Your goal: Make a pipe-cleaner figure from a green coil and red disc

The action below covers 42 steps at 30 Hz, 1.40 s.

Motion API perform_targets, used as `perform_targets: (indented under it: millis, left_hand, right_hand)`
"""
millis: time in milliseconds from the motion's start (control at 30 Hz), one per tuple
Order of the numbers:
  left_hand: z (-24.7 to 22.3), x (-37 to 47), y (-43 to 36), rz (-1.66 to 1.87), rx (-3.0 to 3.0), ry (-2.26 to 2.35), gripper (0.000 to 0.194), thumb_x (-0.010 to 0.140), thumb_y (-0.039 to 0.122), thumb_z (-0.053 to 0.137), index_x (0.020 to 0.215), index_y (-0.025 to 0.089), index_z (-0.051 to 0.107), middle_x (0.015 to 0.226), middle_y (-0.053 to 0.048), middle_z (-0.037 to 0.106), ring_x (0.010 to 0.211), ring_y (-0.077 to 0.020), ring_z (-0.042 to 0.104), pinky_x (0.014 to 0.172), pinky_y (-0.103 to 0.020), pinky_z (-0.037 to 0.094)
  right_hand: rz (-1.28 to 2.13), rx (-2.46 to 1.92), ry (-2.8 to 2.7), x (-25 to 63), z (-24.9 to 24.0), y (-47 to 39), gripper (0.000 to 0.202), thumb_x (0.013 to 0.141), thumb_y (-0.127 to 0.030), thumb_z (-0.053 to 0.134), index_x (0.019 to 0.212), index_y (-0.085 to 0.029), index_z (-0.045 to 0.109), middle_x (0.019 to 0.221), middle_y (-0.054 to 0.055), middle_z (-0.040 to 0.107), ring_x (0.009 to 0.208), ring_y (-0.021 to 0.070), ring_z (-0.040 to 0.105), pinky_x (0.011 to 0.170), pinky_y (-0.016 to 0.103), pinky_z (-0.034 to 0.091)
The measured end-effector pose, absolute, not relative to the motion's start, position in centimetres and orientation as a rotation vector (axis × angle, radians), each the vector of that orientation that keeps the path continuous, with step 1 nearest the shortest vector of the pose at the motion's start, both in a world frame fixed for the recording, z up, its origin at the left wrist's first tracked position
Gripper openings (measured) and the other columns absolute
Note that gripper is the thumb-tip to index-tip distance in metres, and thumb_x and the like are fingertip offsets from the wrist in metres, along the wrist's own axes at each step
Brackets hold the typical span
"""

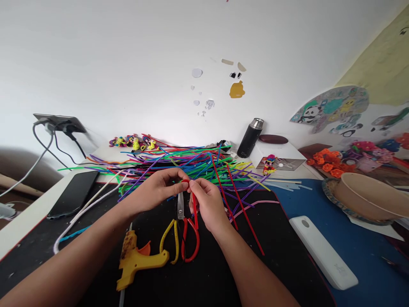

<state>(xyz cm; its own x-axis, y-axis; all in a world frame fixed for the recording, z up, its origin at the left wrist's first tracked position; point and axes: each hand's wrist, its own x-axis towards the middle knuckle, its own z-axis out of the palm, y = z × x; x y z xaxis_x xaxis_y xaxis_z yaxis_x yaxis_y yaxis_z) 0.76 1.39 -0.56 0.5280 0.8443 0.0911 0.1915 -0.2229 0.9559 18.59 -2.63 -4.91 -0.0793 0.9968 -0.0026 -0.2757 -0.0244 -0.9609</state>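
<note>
My left hand (164,187) and my right hand (207,202) meet at the middle of the desk, thumbs and forefingers pinched together. Between their fingertips is a red pipe cleaner (195,213), its tail hanging down beside my right palm. Part of it is hidden by the fingers. Just below the hands lie red-handled scissors (191,245), blades pointing away from me. Left of them are yellow-handled pliers (175,241) and a yellow glue gun (136,260). Behind the hands spreads a heap of pipe cleaners (153,166) in many colours.
A black phone (73,194) lies at the left, near white cables. Small colourful figures (136,142) stand at the back. A black flask (251,138) leans by a white box (283,157). On the right are a white power bank (323,251) and a round bowl (372,192).
</note>
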Motion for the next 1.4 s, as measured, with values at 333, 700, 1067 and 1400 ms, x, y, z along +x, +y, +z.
perform_targets:
  millis: [333, 700, 1067, 1400]
  left_hand:
    - [-0.53, 1.03, 1.25, 0.866, 1.59, 0.906, 0.043, 0.092, 0.06, 0.079, 0.095, 0.018, 0.075, 0.085, -0.002, 0.066, 0.073, -0.0163, 0.055, 0.068, -0.029, 0.047]
    - [-0.61, 0.59, 1.05, 0.825, 1.671, 0.834, 0.036, 0.096, 0.054, 0.078, 0.109, 0.021, 0.08, 0.105, -0.007, 0.078, 0.099, -0.0255, 0.071, 0.089, -0.035, 0.056]
    - [-0.41, 0.9, 0.74, 0.813, 1.746, 0.909, 0.039, 0.097, 0.056, 0.075, 0.116, 0.022, 0.082, 0.12, -0.01, 0.082, 0.115, -0.0324, 0.074, 0.101, -0.04, 0.057]
    - [-0.89, 0.97, 0.96, 0.838, 1.656, 0.9, 0.041, 0.096, 0.058, 0.075, 0.109, 0.021, 0.085, 0.112, -0.011, 0.083, 0.108, -0.0321, 0.074, 0.098, -0.043, 0.056]
  right_hand:
    - [1.49, -0.919, -1.062, 18.5, -4.95, -2.66, 0.042, 0.088, -0.06, 0.079, 0.083, -0.021, 0.065, 0.051, -0.009, 0.052, 0.037, 0.0097, 0.051, 0.039, 0.02, 0.036]
    - [1.494, -0.957, -0.98, 18.34, -4.67, -2.7, 0.043, 0.086, -0.059, 0.081, 0.078, -0.022, 0.063, 0.05, -0.009, 0.051, 0.036, 0.009, 0.048, 0.037, 0.02, 0.035]
    - [1.49, -0.977, -0.982, 18.44, -4.72, -2.73, 0.045, 0.086, -0.06, 0.08, 0.075, -0.022, 0.06, 0.051, -0.009, 0.05, 0.037, 0.0087, 0.048, 0.037, 0.019, 0.035]
    - [1.513, -0.971, -1.004, 18.24, -4.33, -2.93, 0.045, 0.085, -0.062, 0.081, 0.077, -0.022, 0.062, 0.049, -0.009, 0.051, 0.036, 0.009, 0.047, 0.037, 0.02, 0.036]
